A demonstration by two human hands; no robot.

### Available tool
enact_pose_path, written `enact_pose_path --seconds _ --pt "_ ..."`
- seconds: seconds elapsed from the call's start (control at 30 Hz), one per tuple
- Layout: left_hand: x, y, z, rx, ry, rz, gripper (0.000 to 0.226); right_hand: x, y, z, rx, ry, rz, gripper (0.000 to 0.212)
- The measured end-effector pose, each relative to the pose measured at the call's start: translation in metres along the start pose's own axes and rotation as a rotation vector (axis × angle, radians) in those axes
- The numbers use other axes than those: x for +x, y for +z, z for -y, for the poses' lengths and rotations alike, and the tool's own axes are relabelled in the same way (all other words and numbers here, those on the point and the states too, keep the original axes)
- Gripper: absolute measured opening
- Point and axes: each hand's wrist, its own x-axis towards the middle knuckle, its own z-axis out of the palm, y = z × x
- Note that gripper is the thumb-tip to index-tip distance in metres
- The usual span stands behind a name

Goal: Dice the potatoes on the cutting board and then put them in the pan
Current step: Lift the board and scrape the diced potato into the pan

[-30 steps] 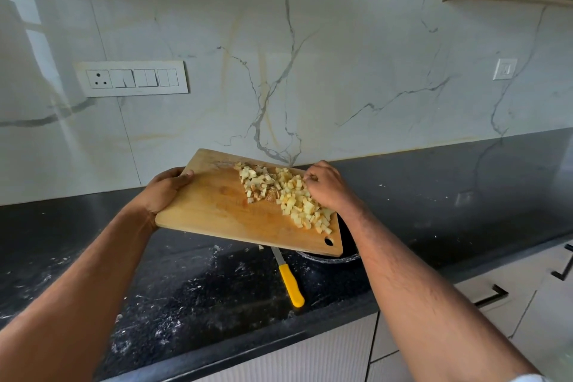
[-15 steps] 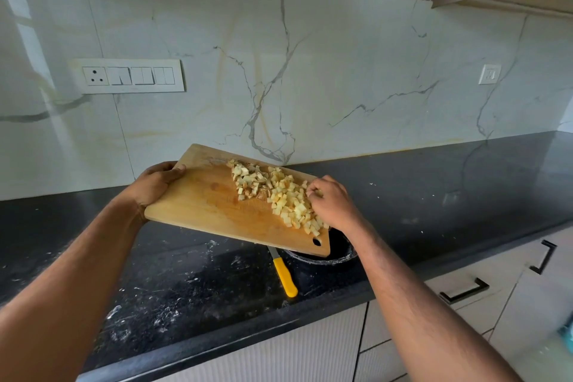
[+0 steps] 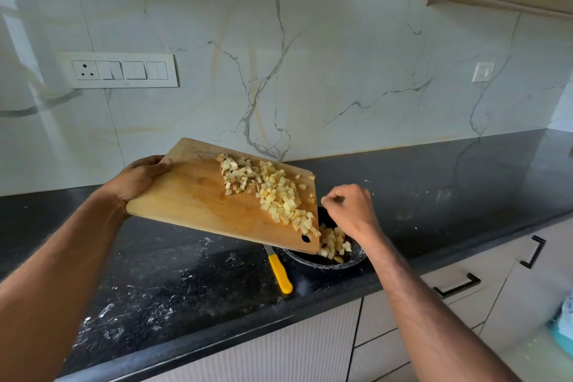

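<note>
The pale rectangular wooden cutting board [image 3: 198, 201] is held in the air at the centre of the frame, tilted so that its long axis runs from the upper left down to the lower right. Its low corner, the one with the small hanging hole, hangs directly over the round dark pan [image 3: 325, 260] that sits on the black speckled stone bench [image 3: 173, 291] just right of centre. The left hand [image 3: 136, 178] grips the board's high left end, thumb curled over the top face and fingers out of sight underneath. The right hand [image 3: 348, 209] is off the board, just beside its right edge and above the pan, fingers loosely curled; whether it pinches any pieces I cannot tell. Most of the pale yellow diced potato cubes [image 3: 273, 195] lie in a band across the right half of the board, trailing toward the low corner, and a smaller heap has already landed in the pan below. So the remaining dice lie up and to the left of the right hand, which is the nearer one, and the path to the pan follows the board's slope down and to the right. A likely next move is a sweep along that line. A knife with a yellow plastic handle [image 3: 280, 273] lies on the bench just left of the pan, partly under the board.
</note>
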Motion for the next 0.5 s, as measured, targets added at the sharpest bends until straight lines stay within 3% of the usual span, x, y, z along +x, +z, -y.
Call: enact_pose_path --seconds 0.13,0.37,0.5 --pt "-0.007 -0.002 -0.004 0.024 0.002 0.034 0.028 0.012 0.012 -0.002 -0.005 0.042 -0.198 0.017" --pt "-0.011 -0.004 -0.007 0.012 0.001 0.027 0.030 0.047 0.034 0.006 0.031 0.041 0.104 0.032" --pt "-0.015 -0.009 -0.011 0.004 0.020 0.018 0.034 0.049 0.044 0.021 -0.021 0.025 0.129 0.025"
